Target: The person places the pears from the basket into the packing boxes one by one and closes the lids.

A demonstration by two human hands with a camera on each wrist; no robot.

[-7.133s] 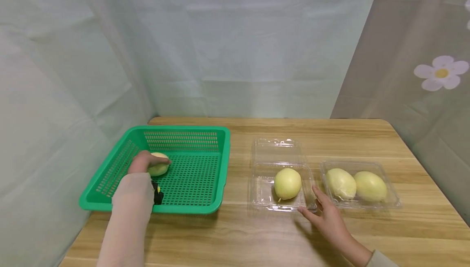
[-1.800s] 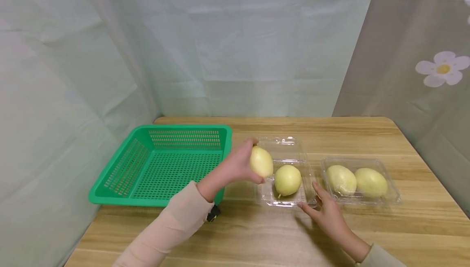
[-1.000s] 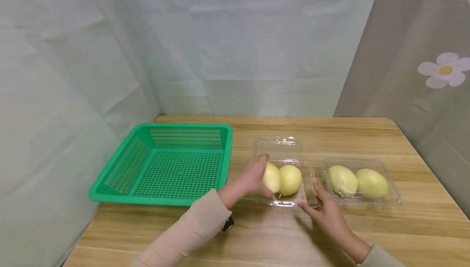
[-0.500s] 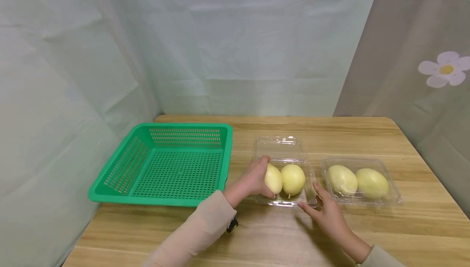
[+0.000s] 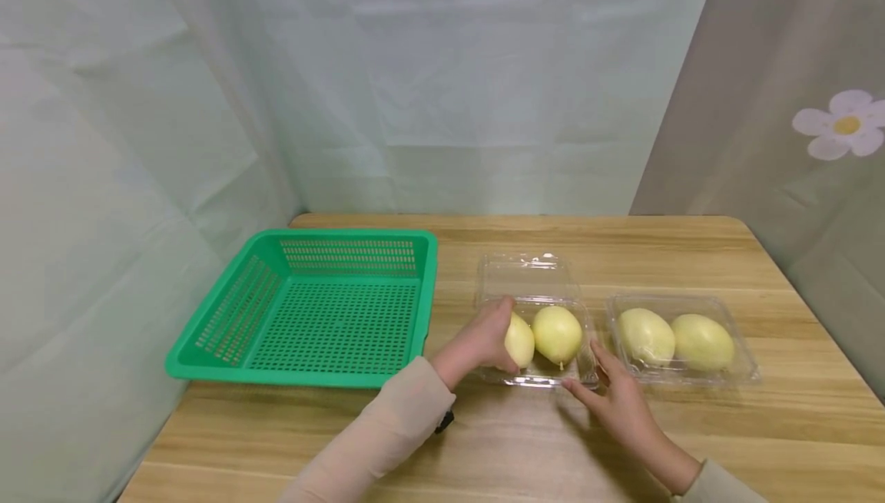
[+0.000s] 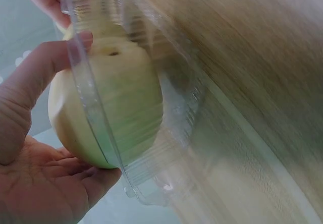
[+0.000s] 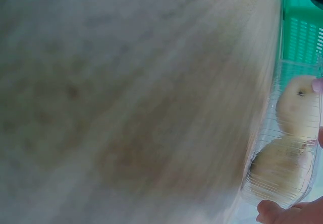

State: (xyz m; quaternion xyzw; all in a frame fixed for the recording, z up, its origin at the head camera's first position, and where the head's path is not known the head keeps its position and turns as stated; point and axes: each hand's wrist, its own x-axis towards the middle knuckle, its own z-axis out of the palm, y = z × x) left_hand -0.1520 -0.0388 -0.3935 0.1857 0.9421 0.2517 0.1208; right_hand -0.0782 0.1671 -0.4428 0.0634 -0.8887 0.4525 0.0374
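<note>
Broadly, we note a wooden table (image 5: 484, 441) bearing an empty green basket (image 5: 207, 357) at its left and a closed clear box (image 5: 750, 371) with two fruits at its right. Between them stands an open clear clamshell (image 5: 525, 276). Our left hand (image 5: 477, 342) grasps a pale yellow fruit (image 5: 520, 340) inside it, beside a second fruit (image 5: 557, 335). Our right hand (image 5: 618, 403) rests relaxed against the clamshell's near right corner.

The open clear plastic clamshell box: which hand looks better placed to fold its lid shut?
Probably the right hand: it only rests at the clear plastic clamshell box front corner, while the left hand grips a pale yellow pear.
</note>
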